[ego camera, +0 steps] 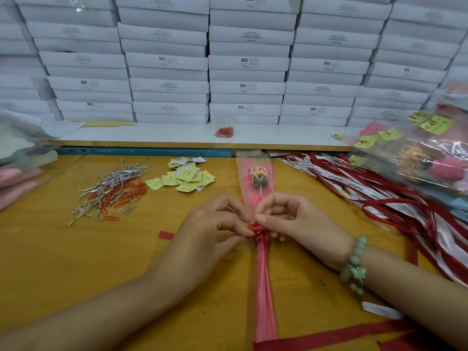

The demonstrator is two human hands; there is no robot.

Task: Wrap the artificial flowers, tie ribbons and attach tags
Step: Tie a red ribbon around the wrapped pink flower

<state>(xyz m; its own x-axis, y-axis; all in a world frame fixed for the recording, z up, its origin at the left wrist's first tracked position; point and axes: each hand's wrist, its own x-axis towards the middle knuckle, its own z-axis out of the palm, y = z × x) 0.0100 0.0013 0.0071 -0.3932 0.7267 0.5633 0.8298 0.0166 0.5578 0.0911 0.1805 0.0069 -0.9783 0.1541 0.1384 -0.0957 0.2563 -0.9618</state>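
A wrapped artificial flower (257, 179) in a clear and pink printed sleeve lies lengthwise on the yellow table (63, 262), its gathered pink tail (264, 287) pointing toward me. A red ribbon (256, 230) is knotted around the sleeve's narrow neck. My left hand (215, 224) pinches the ribbon from the left and my right hand (291, 219) pinches it from the right, at the knot. One ribbon end (329, 335) runs along the near edge. Yellow tags (187, 177) lie in a heap behind my left hand.
Silver twist ties (116, 181) and red paper clips (126, 195) are piled at the left. Loose red and white ribbons (379, 193) spread at the right, beside finished wrapped flowers (425, 153). Stacked white boxes (245, 62) form a wall behind a low shelf.
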